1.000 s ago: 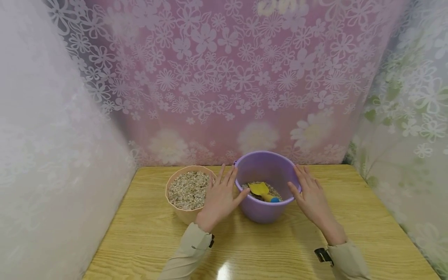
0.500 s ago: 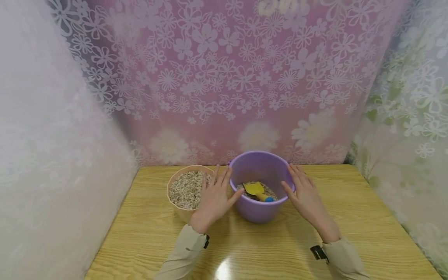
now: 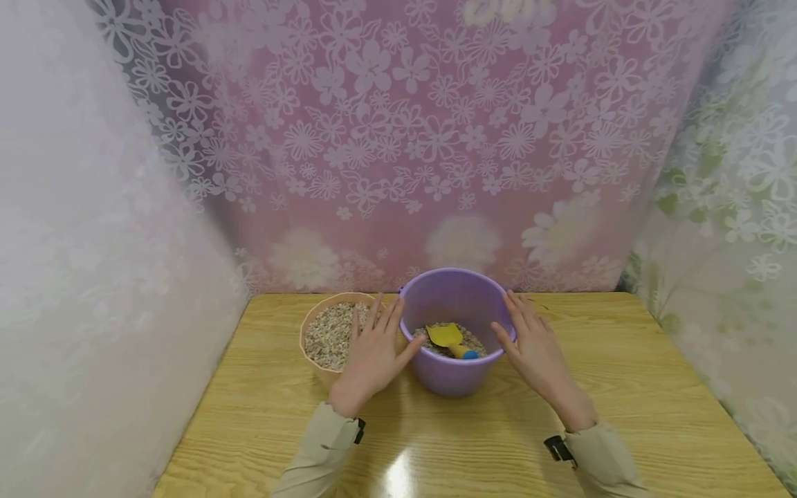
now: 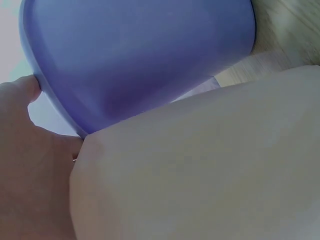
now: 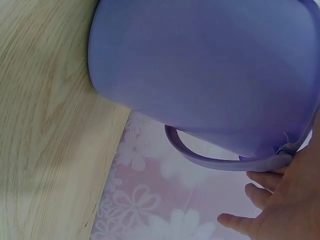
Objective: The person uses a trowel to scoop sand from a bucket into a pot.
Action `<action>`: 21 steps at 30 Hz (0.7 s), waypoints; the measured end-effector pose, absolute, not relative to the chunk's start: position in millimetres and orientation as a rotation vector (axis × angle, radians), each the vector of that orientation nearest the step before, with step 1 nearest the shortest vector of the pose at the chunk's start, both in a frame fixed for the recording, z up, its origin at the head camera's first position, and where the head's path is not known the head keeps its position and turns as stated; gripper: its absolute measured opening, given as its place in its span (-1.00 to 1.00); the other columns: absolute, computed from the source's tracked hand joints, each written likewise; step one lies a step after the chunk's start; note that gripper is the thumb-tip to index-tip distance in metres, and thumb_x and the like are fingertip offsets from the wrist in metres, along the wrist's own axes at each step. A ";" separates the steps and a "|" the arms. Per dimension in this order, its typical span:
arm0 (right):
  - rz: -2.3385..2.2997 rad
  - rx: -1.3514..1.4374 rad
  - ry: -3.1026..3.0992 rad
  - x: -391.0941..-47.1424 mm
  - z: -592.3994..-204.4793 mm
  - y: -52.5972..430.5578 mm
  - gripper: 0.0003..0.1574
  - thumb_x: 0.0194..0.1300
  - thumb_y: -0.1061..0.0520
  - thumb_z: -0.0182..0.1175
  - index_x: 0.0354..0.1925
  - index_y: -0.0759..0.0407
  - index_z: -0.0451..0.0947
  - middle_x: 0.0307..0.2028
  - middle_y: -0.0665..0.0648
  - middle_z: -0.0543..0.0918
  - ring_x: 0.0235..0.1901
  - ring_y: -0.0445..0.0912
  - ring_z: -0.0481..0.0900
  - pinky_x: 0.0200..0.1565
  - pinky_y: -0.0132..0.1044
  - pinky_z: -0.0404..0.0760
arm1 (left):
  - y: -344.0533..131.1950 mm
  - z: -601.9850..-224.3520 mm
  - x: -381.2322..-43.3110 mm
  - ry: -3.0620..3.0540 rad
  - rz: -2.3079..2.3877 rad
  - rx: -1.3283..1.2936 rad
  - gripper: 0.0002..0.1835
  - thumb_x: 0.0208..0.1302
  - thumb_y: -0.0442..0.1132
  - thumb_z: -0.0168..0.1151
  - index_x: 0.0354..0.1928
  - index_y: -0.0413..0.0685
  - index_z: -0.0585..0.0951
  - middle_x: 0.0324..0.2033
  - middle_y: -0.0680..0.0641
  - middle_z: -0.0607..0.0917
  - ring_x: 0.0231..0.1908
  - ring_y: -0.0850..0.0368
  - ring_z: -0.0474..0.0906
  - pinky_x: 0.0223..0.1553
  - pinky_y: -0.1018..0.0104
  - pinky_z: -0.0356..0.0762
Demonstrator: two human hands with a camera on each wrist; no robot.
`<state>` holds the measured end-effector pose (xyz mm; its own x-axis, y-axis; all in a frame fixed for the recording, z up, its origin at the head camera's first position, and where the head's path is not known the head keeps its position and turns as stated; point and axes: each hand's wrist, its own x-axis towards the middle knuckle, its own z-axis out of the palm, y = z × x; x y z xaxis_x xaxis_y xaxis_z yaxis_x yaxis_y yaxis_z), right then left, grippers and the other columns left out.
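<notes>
A purple bucket stands upright on the table. In it a yellow toy shovel with a blue handle end lies on a layer of pale grainy material. My left hand touches the bucket's left rim, fingers straight and thumb at the near side; it partly hides a peach bowl heaped with similar grains. Against the right rim rests my right hand, its fingers extended. The right wrist view shows the bucket's handle hanging down beside those fingers.
Both containers stand on a wood-grain table, near its back edge. A pink floral curtain rises right behind them. Pale sheeting walls the left side, and a leafy patterned sheet the right.
The bucket, with the shovel inside, has slid left towards the peach bowl. Both hands have moved left along with it, still at its rim.
</notes>
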<state>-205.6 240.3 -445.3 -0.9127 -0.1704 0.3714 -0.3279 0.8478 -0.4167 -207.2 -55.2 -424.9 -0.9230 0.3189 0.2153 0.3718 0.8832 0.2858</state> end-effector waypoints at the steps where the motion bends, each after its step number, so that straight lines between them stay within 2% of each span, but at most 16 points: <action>1: 0.698 0.378 -2.701 -205.5 -445.2 239.3 -0.13 0.58 -0.16 -0.01 0.58 0.28 0.04 0.56 0.32 0.08 0.53 0.30 -0.01 0.41 0.42 0.02 | -56.5 -425.2 -206.9 -2.897 -0.480 -0.531 -0.06 0.45 0.46 -0.26 0.63 0.00 0.03 0.59 0.03 -0.01 0.60 -0.05 -0.26 0.51 -0.29 -0.33; 5: 0.709 0.385 -2.699 -206.1 -445.5 237.2 -0.14 0.58 -0.15 -0.01 0.58 0.28 0.04 0.56 0.32 0.09 0.53 0.32 0.00 0.41 0.41 0.02 | -59.2 -426.8 -205.6 -2.910 -0.486 -0.526 -0.05 0.44 0.49 -0.33 0.63 0.01 0.00 0.60 0.06 -0.06 0.60 -0.04 -0.27 0.51 -0.29 -0.33; 13: 0.706 0.391 -2.707 -205.6 -443.5 236.1 -0.13 0.58 -0.19 -0.02 0.58 0.26 0.05 0.56 0.30 0.09 0.51 0.34 0.04 0.39 0.43 0.06 | -59.7 -428.3 -204.3 -2.891 -0.507 -0.512 -0.04 0.43 0.50 -0.35 0.63 0.00 0.01 0.60 0.06 -0.07 0.60 0.00 -0.31 0.52 -0.29 -0.33; 21: 0.714 0.413 -2.739 -206.5 -440.2 237.1 -0.14 0.57 -0.13 0.03 0.58 0.24 0.05 0.56 0.30 0.11 0.52 0.32 0.03 0.40 0.40 0.06 | -57.6 -429.4 -198.0 -2.838 -0.500 -0.479 -0.10 0.48 0.41 -0.20 0.61 -0.04 0.08 0.58 -0.06 0.11 0.59 -0.09 -0.17 0.50 -0.33 -0.25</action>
<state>-206.5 237.1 -440.2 -0.9200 -0.2021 0.3359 -0.3404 0.8369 -0.4286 -198.0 -57.6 -429.4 -0.9227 0.2770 0.2681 0.3520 0.8890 0.2930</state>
